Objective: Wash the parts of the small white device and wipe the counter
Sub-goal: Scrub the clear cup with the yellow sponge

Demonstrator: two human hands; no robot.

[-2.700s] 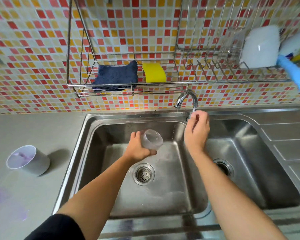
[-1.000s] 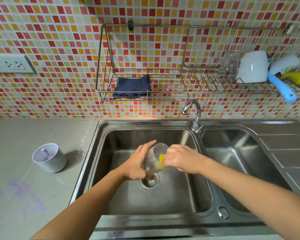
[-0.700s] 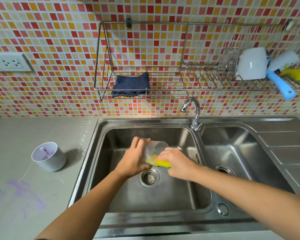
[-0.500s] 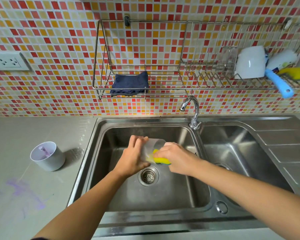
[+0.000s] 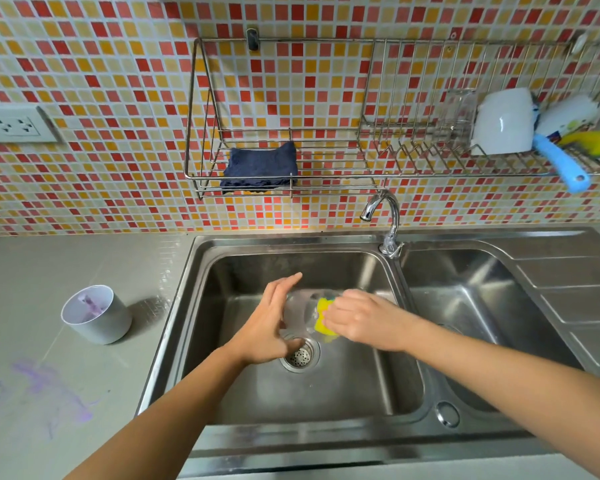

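Observation:
Over the left sink basin (image 5: 361, 393), my left hand (image 5: 267, 323) holds a clear plastic cup (image 5: 300, 311) on its side. My right hand (image 5: 354, 318) grips a yellow sponge (image 5: 321, 315) and presses it against the cup. On the counter to the left stands the white cylindrical device part (image 5: 96, 318), with purple residue inside. A purple smear (image 5: 52, 389) stains the grey counter (image 5: 32, 271) in front of it.
The faucet (image 5: 385, 220) rises between the two basins, with no water seen running. A wall rack (image 5: 281, 157) holds a dark blue cloth (image 5: 260, 166). The dish rack (image 5: 465, 154) on the right holds a white cup (image 5: 503, 121) and a blue-handled brush (image 5: 561, 164). A drain strainer (image 5: 300, 355) lies below my hands.
My right hand left the faucet, took the yellow sponge from the rack and now rubs it on the cup. My left hand keeps turning the cup over the drain.

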